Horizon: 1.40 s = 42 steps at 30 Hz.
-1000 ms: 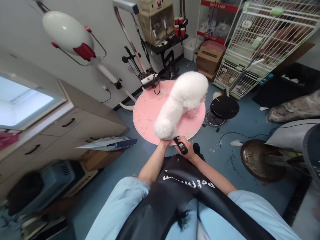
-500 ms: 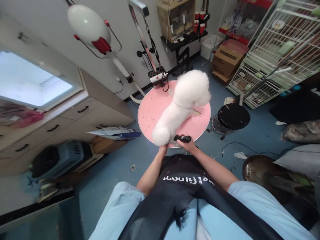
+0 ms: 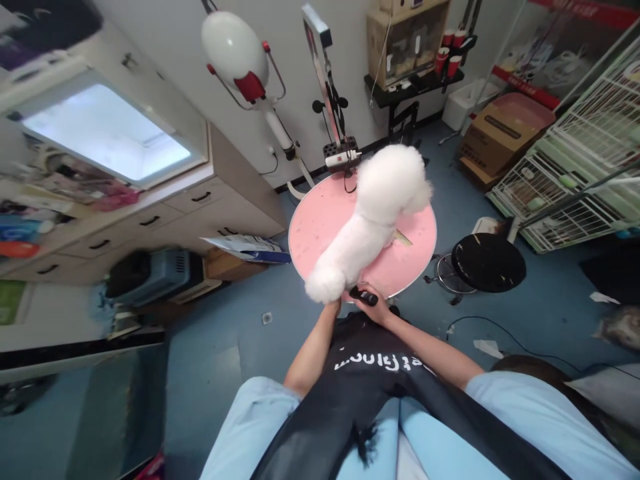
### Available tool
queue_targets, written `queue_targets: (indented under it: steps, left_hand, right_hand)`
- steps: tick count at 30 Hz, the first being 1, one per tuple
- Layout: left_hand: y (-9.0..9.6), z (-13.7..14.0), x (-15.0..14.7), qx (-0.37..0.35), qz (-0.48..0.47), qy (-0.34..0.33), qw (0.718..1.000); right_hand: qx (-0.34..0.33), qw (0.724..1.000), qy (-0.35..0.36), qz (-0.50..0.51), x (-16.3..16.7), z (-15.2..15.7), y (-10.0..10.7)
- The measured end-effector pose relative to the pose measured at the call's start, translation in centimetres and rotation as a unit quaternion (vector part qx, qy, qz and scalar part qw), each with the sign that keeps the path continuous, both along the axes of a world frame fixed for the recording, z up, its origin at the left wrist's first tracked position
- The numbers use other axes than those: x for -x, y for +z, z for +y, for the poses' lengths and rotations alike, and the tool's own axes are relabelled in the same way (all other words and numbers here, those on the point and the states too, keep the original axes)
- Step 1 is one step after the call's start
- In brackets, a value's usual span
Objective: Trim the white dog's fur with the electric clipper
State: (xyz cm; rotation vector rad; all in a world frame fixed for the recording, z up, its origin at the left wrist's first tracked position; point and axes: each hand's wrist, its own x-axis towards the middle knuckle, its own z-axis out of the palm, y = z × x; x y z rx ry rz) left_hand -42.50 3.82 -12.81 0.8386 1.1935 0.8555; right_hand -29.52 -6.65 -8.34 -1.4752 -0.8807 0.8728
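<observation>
A fluffy white dog stands on a round pink grooming table, its rounded head toward the far side and its rear toward me. My right hand is closed around a black hair clipper, whose front end is close to the dog's hindquarters. At the near rim, my left hand is against the dog's rear, with its fingers hidden by fur. A yellowish comb-like strip lies on the table beside the dog.
Behind the table rise a grooming arm and a white dryer on a stand. A black stool stands to the right, near wire cages. Drawers and a blue pet carrier are at left.
The view has swung left, so the room sits farther right in the picture. My right hand and the clipper have shifted slightly nearer to my left hand. The dog keeps its stance.
</observation>
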Motion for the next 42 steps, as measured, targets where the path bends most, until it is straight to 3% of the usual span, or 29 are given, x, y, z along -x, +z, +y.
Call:
queue_targets:
  steps: [6, 14, 19, 22, 26, 32, 37, 40, 42]
  left_hand:
    - [2.2, 0.4, -2.2, 0.009, -0.057, 0.076, 0.995]
    - [3.8, 2.3, -2.3, 0.023, -0.089, 0.093, 0.991]
    - [4.7, 3.2, -1.5, 0.010, -0.109, 0.043, 0.993]
    - [5.3, 3.4, -0.8, -0.021, -0.104, 0.010, 0.994]
    - [5.5, 3.4, 0.5, -0.032, -0.084, -0.023, 0.996]
    - [5.8, 3.4, 1.3, -0.005, -0.032, 0.003, 0.999]
    - [5.9, 3.6, 1.7, -0.041, 0.013, -0.065, 0.997]
    - [5.4, 3.9, 2.3, -0.075, 0.034, -0.091, 0.992]
    - [5.0, 4.1, 2.5, -0.077, 0.032, -0.084, 0.993]
  right_hand:
    - [-0.047, 0.997, -0.062, 0.013, -1.1, -0.4, 1.2]
    - [0.001, 0.999, -0.003, 0.043, -0.7, 0.8, 1.2]
    - [-0.073, 0.972, -0.183, 0.125, -4.2, 2.8, 3.9]
    - [-0.090, 0.965, -0.201, 0.141, -4.9, 4.8, 4.6]
    - [-0.041, 0.975, -0.158, 0.151, -4.2, 5.7, 3.4]
    - [-0.071, 0.940, -0.257, 0.212, -3.7, 6.2, 2.6]
    - [-0.032, 0.952, -0.191, 0.239, -2.1, 6.8, 1.5]
    - [-0.022, 0.946, -0.189, 0.261, -3.9, 6.9, 0.6]
    - [-0.048, 0.925, -0.266, 0.267, -6.7, 7.3, 0.4]
